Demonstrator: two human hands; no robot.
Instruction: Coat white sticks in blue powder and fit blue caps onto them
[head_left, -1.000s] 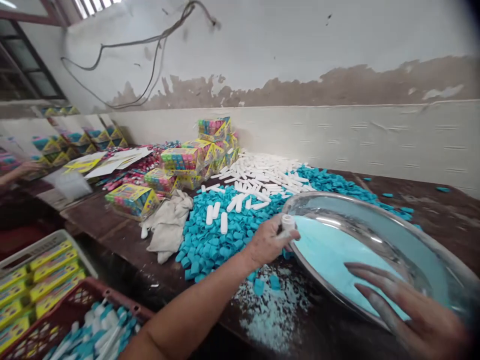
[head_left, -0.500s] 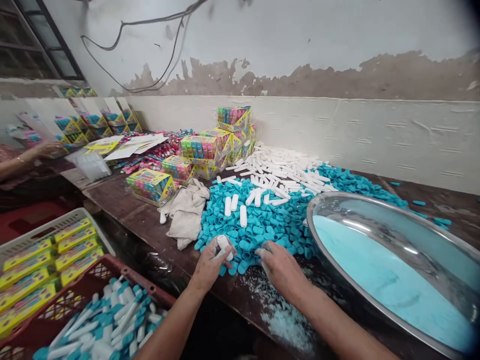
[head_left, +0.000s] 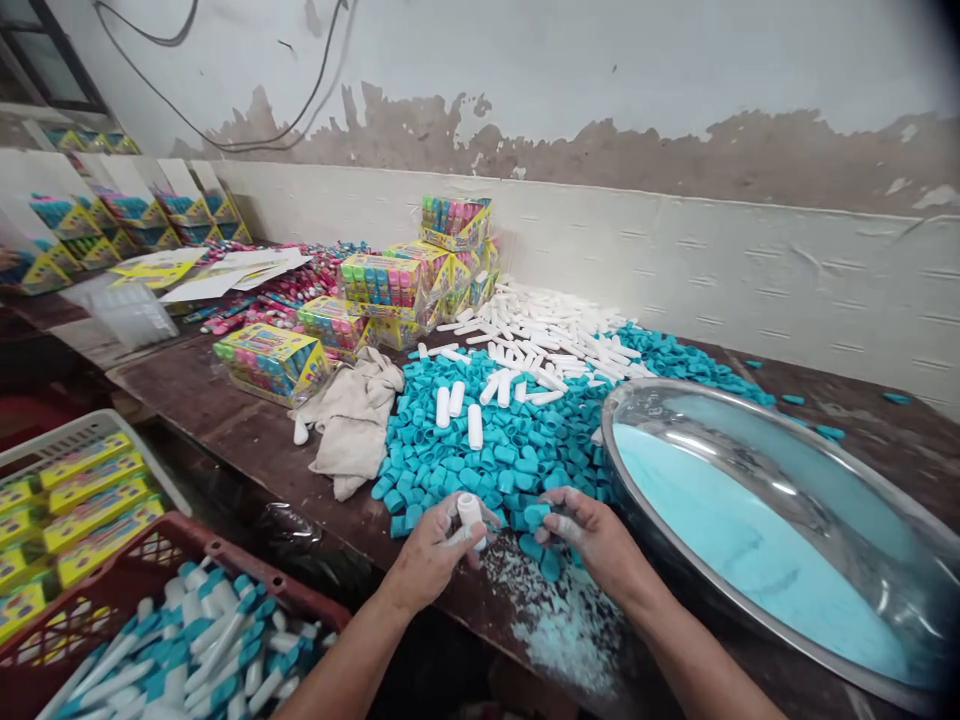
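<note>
My left hand is closed around a white plastic tube, its open neck pointing up. Opposite it, my right hand pinches a blue cap between thumb and fingers. A small gap separates the tube from the cap. Just beyond both hands spreads a heap of blue caps, with a few white tubes lying on it. Behind that heap is a pile of white tubes. Pale blue powder is scattered on the table below my right hand.
A steel basin of light blue powder stands at the right. A cloth and packed display boxes sit on the left. At lower left are a red crate of capped tubes and a pale crate of yellow boxes.
My right hand has picked up a blue cap from the heap's near edge. The left hand still holds the white tube, now more upright. The view has shifted slightly right.
</note>
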